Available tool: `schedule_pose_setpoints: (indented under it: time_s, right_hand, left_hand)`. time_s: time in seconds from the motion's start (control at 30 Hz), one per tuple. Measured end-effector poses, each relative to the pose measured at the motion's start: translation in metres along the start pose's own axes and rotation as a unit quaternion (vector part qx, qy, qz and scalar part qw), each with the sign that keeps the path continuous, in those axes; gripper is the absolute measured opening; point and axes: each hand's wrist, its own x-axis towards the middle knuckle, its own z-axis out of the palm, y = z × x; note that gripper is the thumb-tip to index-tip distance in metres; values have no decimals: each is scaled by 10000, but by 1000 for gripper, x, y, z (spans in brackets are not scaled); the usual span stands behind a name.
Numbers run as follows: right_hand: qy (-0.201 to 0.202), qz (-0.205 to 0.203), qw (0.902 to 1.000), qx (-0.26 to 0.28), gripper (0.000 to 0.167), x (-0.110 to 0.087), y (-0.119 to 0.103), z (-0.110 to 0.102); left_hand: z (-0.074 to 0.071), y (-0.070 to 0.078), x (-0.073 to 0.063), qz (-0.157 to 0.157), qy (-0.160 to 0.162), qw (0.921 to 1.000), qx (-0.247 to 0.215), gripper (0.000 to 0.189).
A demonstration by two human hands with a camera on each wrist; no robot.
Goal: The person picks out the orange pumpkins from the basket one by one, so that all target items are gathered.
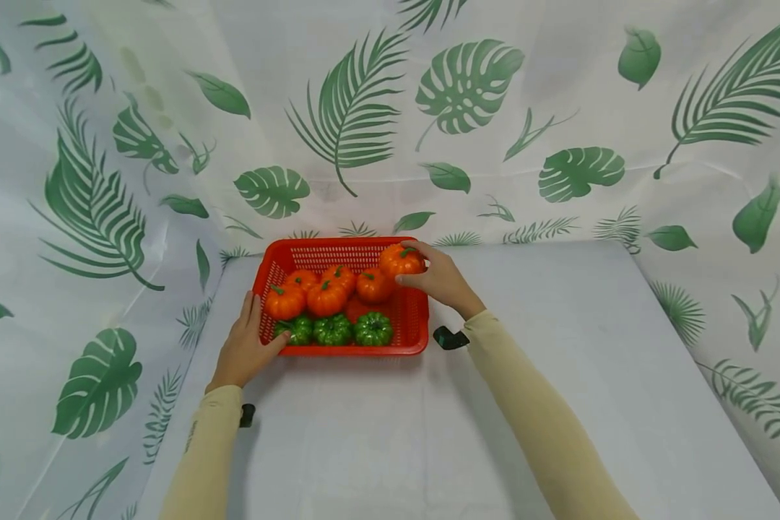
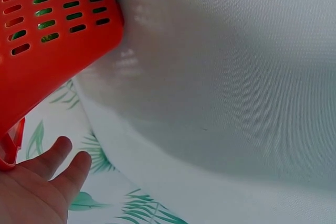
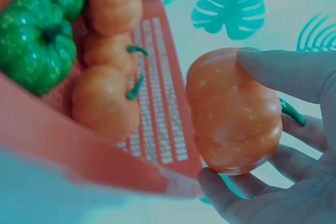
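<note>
A red plastic basket (image 1: pixel 347 351) holds several small orange pumpkins (image 1: pixel 327 298) and, along its front, three green pumpkins (image 1: pixel 333 329). My right hand (image 1: pixel 443 278) grips another orange pumpkin (image 3: pixel 236 114) between thumb and fingers, raised at the basket's back right corner. Its green stem points toward the palm in the right wrist view. At the basket's left end rests my left hand (image 1: pixel 243 350), thumb over the front corner of the rim and fingers along the outside wall. Two straight, spread fingers (image 2: pixel 73 174) show beside the red rim in the left wrist view.
The basket stands on a white-covered table (image 1: pixel 591 361), near its back edge. Behind and at the sides hangs a white sheet (image 1: pixel 377 209) printed with green leaves. A dark wrist camera (image 1: pixel 451 338) sits under the right wrist, another dark one (image 1: pixel 247 415) by the left.
</note>
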Motion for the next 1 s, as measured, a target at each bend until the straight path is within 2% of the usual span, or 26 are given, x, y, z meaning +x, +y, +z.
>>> schedule_pose_setpoints:
  time_s: [0.2,0.5,0.67,1.0]
  right_hand:
    - [423,-4,9988,241,68,-4,9,-16]
    - [913,-93,9952,338,69,-10,35,-32]
    - [1006,13,9948,168,68,-14,53,-36]
    - [793,669,9945,112,73,-19,84,-31]
  left_hand:
    - [-2,0,0,10,13,10000,-34,106]
    - [0,0,0,22,27,10000,-53,106]
    - [0,-1,1,30,15,10000,-92,106]
    - [2,-2,2,47,45,9999,-131,106]
